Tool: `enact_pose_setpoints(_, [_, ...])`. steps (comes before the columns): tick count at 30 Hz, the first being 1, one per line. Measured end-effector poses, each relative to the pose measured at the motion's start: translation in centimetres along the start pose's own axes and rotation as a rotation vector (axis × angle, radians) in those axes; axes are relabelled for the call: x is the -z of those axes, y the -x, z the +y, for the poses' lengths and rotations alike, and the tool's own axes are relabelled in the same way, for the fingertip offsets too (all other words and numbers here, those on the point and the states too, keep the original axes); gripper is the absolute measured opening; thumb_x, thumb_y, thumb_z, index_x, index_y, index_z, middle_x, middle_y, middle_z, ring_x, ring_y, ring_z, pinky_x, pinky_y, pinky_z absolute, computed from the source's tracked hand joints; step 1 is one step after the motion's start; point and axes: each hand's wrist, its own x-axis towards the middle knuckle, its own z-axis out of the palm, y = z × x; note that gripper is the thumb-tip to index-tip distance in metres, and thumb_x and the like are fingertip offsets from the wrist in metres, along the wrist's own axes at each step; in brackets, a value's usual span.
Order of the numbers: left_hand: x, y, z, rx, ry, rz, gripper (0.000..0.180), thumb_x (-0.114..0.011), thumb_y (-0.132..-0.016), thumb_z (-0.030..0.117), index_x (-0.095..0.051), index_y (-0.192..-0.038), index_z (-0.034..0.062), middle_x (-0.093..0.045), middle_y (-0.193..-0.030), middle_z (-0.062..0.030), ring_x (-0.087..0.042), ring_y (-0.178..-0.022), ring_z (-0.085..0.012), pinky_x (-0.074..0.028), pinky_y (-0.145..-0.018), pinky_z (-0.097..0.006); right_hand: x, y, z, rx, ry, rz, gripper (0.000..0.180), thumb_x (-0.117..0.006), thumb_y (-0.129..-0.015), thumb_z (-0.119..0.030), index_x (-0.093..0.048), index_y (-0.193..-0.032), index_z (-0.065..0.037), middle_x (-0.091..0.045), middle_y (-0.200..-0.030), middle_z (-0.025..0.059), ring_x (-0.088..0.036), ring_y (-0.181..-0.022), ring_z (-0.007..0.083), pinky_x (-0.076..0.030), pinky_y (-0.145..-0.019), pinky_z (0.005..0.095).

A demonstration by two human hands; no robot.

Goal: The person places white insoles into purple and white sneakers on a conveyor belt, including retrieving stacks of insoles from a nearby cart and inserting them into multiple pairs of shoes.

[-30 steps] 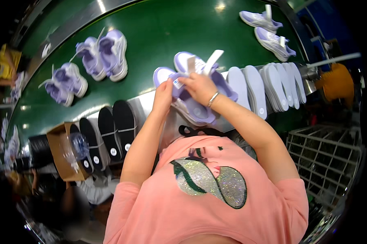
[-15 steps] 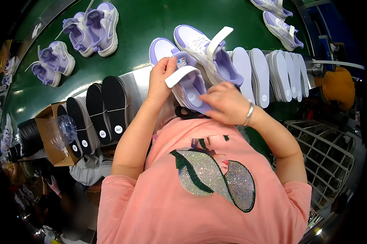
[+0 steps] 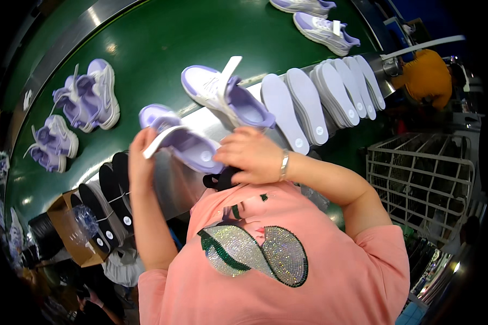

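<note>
A lavender-and-white sneaker (image 3: 192, 147) is tilted between my hands, its white strap raised and a pale insole with a round sticker visible inside. My left hand (image 3: 142, 145) is closed on its side near the strap, slightly smeared by motion. At the heel, the bent fingers of my right hand (image 3: 253, 155) grip the rim; the fingertips are partly hidden. The matching sneaker (image 3: 205, 89) rests just beyond, on the green surface and metal edge, its strap standing up.
Stacks of pale insoles (image 3: 284, 111) line the metal edge at right; black insoles (image 3: 95, 208) stand at left beside a cardboard box (image 3: 70, 227). More sneakers (image 3: 95, 95) sit on the green table (image 3: 146, 59). A wire basket (image 3: 417, 184) stands right; a person in orange (image 3: 425, 81) is beyond.
The view has swung, so the surroundings appear shifted left and down. The held sneaker has drawn apart from its mate, and my right hand stays at its heel.
</note>
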Motion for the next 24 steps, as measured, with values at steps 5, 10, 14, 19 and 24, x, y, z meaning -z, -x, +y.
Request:
enact_pose_setpoints(5, [2.7,-0.1,4.5,-0.361,-0.009,0.635,0.023,-0.049,-0.087,0.023,-0.056,-0.1,0.0041,-0.057,-0.093,-0.003,-0.052,-0.083,-0.0114,-0.041,-0.072,-0.023,3.8,7.4,8.4,-0.662,-0.069,0.577,0.022,-0.056,-0.077,-0.019,-0.058,-0.092,-0.003,-0.06,-0.084,0.0136,-0.057,-0.083,0.0261,-0.045,-0.072,0.0336])
enact_pose_setpoints(10, [-8.7,-1.2,8.5,-0.464,-0.279,0.124,0.057,-0.066,-0.073,0.023,-0.041,-0.118,-0.001,-0.051,-0.109,-0.0175,-0.049,-0.101,-0.0256,-0.039,-0.087,-0.035,0.8,13.8,15.0,-1.285,0.393,0.197,0.04,-0.063,-0.071,-0.038,-0.054,-0.094,-0.005,-0.059,-0.091,0.0143,-0.057,-0.086,0.0287,-0.044,-0.073,0.0419])
enact_pose_setpoints(14, [-15.1,-5.0,4.7,-0.503,-0.414,0.012,0.058,-0.065,-0.071,0.024,-0.04,-0.113,-0.0073,-0.049,-0.105,-0.0267,-0.048,-0.099,-0.0379,-0.037,-0.086,-0.04,0.7,13.5,14.7,-1.303,0.363,0.169,0.046,-0.064,-0.068,-0.043,-0.054,-0.093,-0.006,-0.059,-0.091,0.0133,-0.057,-0.086,0.0294,-0.042,-0.072,0.0433])
enact_pose_setpoints(19, [-14.9,-4.9,5.7,-0.265,-0.438,0.063,0.029,-0.056,-0.078,0.02,-0.047,-0.099,0.0019,-0.058,-0.076,-0.0211,-0.056,-0.07,-0.0373,-0.043,-0.062,-0.042,3.2,15.2,12.7,-1.191,-0.083,0.433,0.031,-0.061,-0.073,-0.033,-0.056,-0.08,-0.003,-0.059,-0.073,0.009,-0.058,-0.068,0.0205,-0.044,-0.058,0.0311])
enact_pose_setpoints(24, [-15.2,-3.3,4.5,-0.299,-0.475,0.096,0.024,-0.053,-0.078,0.019,-0.044,-0.091,0.0007,-0.057,-0.067,-0.0217,-0.056,-0.063,-0.04,-0.044,-0.057,-0.046,8.5,10.2,4.4,-1.027,-1.092,0.272,0.024,-0.059,-0.075,-0.023,-0.057,-0.068,0.0,-0.051,-0.055,0.0011,-0.051,-0.05,0.0085,-0.04,-0.047,0.0231])
